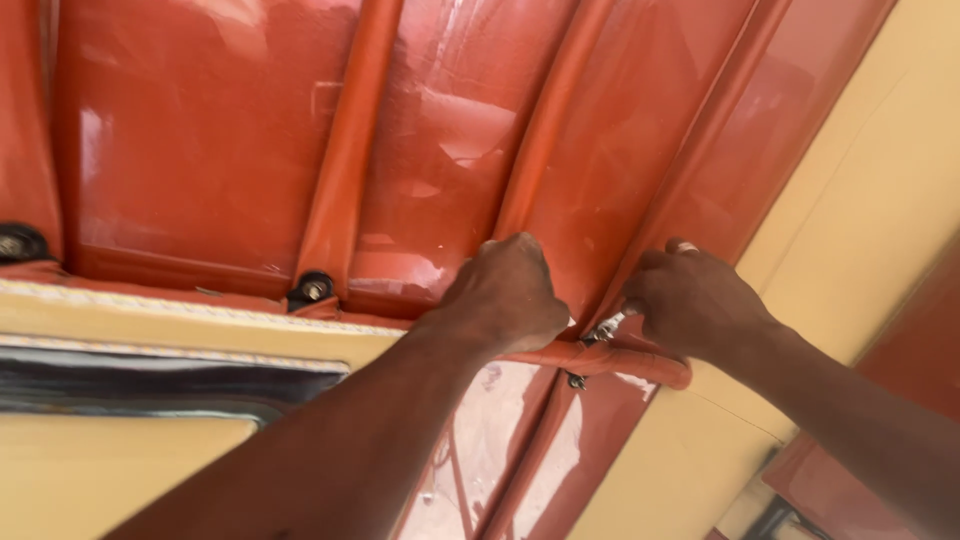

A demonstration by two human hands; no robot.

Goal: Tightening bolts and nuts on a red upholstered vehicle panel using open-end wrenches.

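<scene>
Both hands were raised against a glossy red canopy (230, 150), a sheet of shiny vinyl stretched over padded ribs. The left hand (505, 295) was curled into a loose fist, knuckles toward the camera, pressing on the red padded crossbar (620, 362) where one of the ribs met it. Whether its fingers gripped anything could not be told, since they were folded out of sight behind the knuckles. The right hand (690, 300) was closed around a small silvery metal tool (606, 328), whose tip pointed down and left toward the crossbar, just beside the left hand's knuckles. A pale ring showed on one finger of the right hand. Directly below the tool's tip, a small dark bolt (575, 381) stuck out under the crossbar.

Further left, a black round fastener (314, 290) sat at the foot of another rib, and a second one (18, 243) showed at the picture's left edge. Under the red sheet ran a cream-coloured frame (150, 325) with a stitched edge, and beneath that a dark window strip (130, 380). To the right, a broad cream panel (860, 200) slanted alongside the canopy.
</scene>
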